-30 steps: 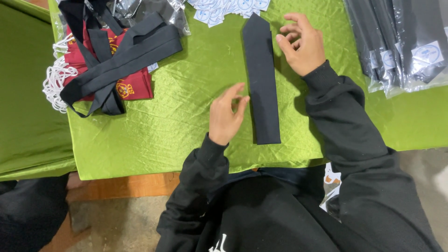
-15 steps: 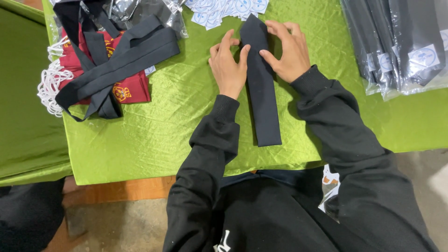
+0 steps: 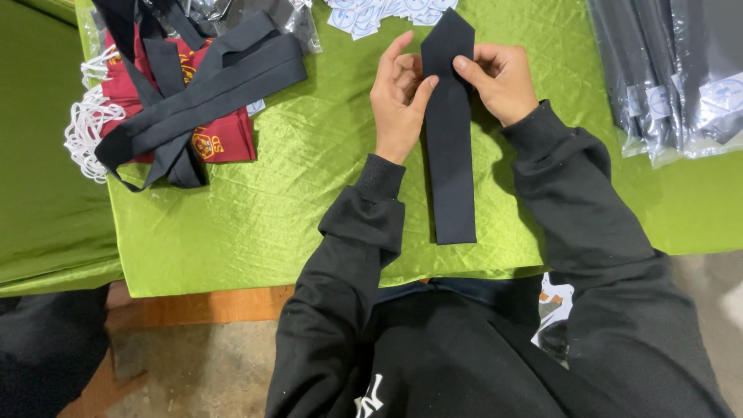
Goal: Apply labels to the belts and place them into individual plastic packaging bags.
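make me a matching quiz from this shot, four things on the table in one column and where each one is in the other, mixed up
Things:
1. black tie
2. red cloth pieces
3. white cord bundle
4. plastic-wrapped dark packs

Places:
A. far right of the green tablecloth
B. at the left edge, beside the red pieces
C. under loose black straps, upper left
D. in the middle, pinched near its pointed end by the left hand and right hand

Pairs: 1-D, 2-C, 3-B, 4-A
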